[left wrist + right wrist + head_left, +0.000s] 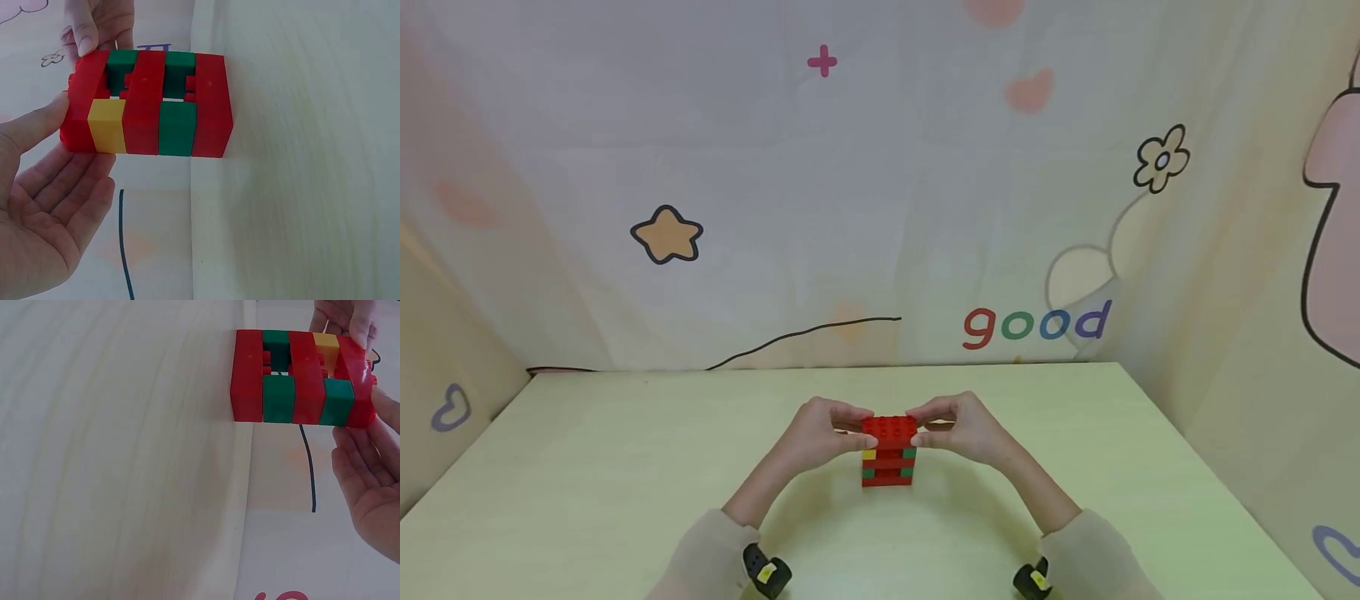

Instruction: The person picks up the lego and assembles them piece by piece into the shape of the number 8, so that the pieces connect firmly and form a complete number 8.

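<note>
A small tower of toy building bricks (887, 463) stands upright on the table in front of me. Three red layers alternate with short bricks at the ends, leaving gaps in the middle. One short brick is yellow (107, 126); the others, such as the lower green brick (177, 129), are green. The studded top red brick (890, 429) is pinched at its left end between thumb and fingers of my left hand (823, 433). At the opposite end my right hand (966, 429) pinches that same brick, thumb on the near side. Its far side is hidden in the head view.
The pale table (625, 467) stretches to both sides of the tower. Behind it hangs a printed cloth backdrop (760, 208), and similar cloth walls stand at left and right. Each sleeve carries a dark wrist device (766, 572).
</note>
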The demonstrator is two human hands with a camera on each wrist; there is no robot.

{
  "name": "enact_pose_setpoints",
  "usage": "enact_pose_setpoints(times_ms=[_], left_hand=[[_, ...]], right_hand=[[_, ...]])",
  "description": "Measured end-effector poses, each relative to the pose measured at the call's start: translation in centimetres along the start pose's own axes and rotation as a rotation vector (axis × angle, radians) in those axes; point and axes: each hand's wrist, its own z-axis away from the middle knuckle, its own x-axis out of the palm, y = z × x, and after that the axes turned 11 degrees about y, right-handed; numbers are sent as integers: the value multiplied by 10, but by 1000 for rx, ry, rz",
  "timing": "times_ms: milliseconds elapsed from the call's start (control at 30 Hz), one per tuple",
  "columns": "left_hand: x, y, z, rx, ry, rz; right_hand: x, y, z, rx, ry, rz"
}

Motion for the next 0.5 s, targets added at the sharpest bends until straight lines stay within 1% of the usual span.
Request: enact_pose_setpoints(times_ms=[133, 333, 400, 500], left_hand=[[1, 0, -1, 14, -11, 1], [1, -2, 2, 49, -24, 21], [0, -5, 3, 43, -32, 41], [-5, -8, 4, 17, -42, 63]], right_hand=[[-3, 1, 0, 17, 2, -20], [-3, 4, 2, 62, -11, -77], [-3, 6, 3, 72, -23, -93], [-4, 8, 4, 64, -43, -97]])
